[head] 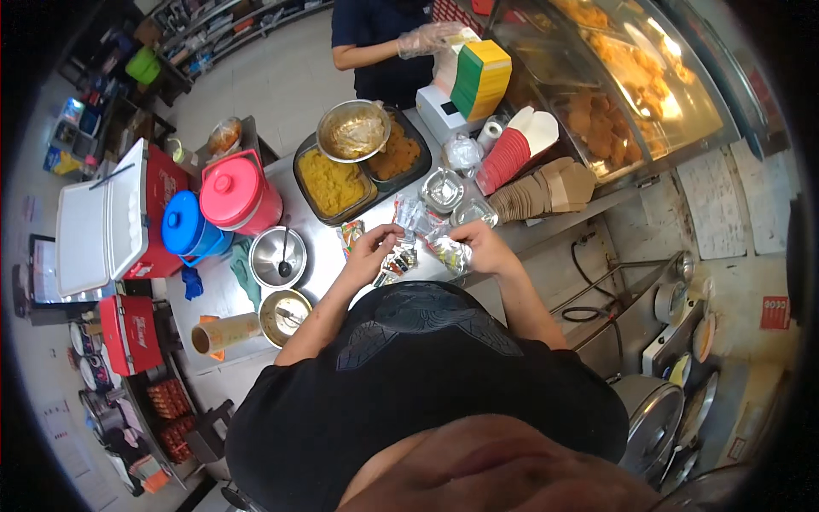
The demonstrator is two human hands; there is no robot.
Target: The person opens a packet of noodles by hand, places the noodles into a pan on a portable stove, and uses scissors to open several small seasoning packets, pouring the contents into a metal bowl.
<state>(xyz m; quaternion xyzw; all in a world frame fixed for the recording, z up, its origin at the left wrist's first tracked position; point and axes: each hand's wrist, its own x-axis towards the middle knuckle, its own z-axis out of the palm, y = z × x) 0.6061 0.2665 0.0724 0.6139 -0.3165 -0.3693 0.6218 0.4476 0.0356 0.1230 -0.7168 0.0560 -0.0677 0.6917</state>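
Observation:
At the near edge of a steel table, my right hand grips the end of a shiny foil-like packet. My left hand is raised over a pile of small packets, fingertips close together; whether something thin is between them cannot be told. A green and orange packet lies left of that hand. Clear plastic wrappers lie just beyond both hands, beside clear lidded plastic cups.
Trays of yellow food and orange-brown food stand beyond, a steel bowl on them. Left are a steel bowl with ladle and pink jug. Red cartons stand right. A gloved co-worker stands across.

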